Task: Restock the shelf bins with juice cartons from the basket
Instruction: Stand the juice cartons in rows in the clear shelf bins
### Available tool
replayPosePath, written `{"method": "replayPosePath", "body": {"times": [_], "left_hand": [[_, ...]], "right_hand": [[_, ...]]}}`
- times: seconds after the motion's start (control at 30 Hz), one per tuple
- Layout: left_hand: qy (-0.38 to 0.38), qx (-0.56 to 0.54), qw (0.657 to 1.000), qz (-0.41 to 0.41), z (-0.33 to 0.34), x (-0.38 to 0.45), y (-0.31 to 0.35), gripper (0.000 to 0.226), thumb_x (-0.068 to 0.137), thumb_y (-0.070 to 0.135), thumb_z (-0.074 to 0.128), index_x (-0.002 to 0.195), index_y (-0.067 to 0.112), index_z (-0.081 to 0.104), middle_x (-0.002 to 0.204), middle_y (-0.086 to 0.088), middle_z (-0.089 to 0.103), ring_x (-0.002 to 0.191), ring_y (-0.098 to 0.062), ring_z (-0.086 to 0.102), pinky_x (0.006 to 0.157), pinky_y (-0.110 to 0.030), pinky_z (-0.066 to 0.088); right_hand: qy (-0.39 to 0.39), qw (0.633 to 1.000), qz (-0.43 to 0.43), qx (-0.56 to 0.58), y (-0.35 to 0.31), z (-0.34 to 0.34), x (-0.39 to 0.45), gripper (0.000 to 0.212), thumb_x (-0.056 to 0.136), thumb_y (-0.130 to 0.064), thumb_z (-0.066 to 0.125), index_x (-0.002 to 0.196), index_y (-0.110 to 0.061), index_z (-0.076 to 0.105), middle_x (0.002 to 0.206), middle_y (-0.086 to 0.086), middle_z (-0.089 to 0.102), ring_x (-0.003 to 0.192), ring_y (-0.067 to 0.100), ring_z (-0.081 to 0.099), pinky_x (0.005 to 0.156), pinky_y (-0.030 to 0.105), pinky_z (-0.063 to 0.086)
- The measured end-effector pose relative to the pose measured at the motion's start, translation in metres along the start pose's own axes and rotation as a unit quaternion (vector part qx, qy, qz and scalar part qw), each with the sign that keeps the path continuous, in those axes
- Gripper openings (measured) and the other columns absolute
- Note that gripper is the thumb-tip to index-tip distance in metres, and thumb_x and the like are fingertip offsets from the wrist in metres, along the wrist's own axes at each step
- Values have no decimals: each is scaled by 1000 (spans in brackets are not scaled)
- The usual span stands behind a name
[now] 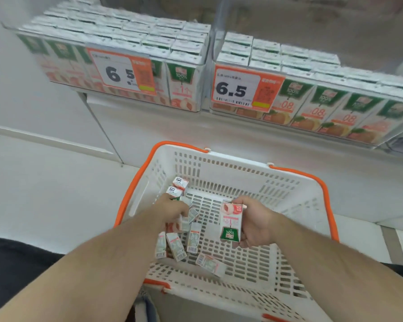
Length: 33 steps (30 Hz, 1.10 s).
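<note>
Inside the white basket (296,194) with orange handles, the right hand (254,223) grips a peach juice carton (230,223) upside down, fingers curled round its side. To its left, the left hand (172,209) reaches down among loose cartons (176,246) heaped against the basket's left wall, fingers curled onto one. Above, two clear shelf bins, the left bin (126,73) and the right bin (312,94), stand packed with cartons, each fronted by an orange price tag (239,89) reading 6.5.
</note>
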<state>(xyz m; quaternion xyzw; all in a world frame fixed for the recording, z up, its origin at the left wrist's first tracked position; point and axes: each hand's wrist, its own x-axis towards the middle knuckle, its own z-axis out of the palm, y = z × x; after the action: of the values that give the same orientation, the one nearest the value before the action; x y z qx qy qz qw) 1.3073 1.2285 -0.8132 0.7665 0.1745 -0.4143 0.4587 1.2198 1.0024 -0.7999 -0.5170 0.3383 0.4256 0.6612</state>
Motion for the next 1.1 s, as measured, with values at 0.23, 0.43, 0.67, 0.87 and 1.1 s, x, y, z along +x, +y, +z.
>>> {"method": "replayPosePath", "body": {"times": [0.23,0.43,0.67,0.87,1.1], "left_hand": [[-121,-216,966,75,-23,-77,84,31,71,3,42,99,7,57,93,-17,61,76,-31,60,66,-32,51],[-170,-309,927,127,-45,-133,133,15,63,23,49,74,12,47,66,-12,57,61,-29,60,74,-40,48],[-185,-259,937,141,-42,-146,156,30,91,38,53,78,11,56,71,-10,58,66,-28,63,69,-39,52],[-211,-217,936,180,-31,-152,156,21,89,6,53,104,11,65,104,-8,72,73,-24,65,83,-41,50],[-254,-66,934,243,-38,-162,162,30,84,40,64,92,13,76,86,-10,68,69,-22,61,71,-35,51]], "right_hand": [[-52,989,-134,34,-61,26,-82,47,82,-53,41,94,-14,66,98,16,65,86,33,58,66,34,47],[-31,980,-193,-34,-94,39,-146,56,87,-58,32,82,-13,65,89,19,64,68,30,57,57,29,45],[-20,966,-254,31,-104,40,-191,62,89,-68,35,102,-16,65,88,26,63,64,32,61,50,26,46],[77,926,-369,28,-109,54,-187,58,89,-54,47,116,-6,64,90,21,60,65,31,57,52,31,47],[316,629,-595,-388,-105,58,-191,85,58,-55,71,135,-29,46,131,-12,53,121,8,53,101,23,41]]}}
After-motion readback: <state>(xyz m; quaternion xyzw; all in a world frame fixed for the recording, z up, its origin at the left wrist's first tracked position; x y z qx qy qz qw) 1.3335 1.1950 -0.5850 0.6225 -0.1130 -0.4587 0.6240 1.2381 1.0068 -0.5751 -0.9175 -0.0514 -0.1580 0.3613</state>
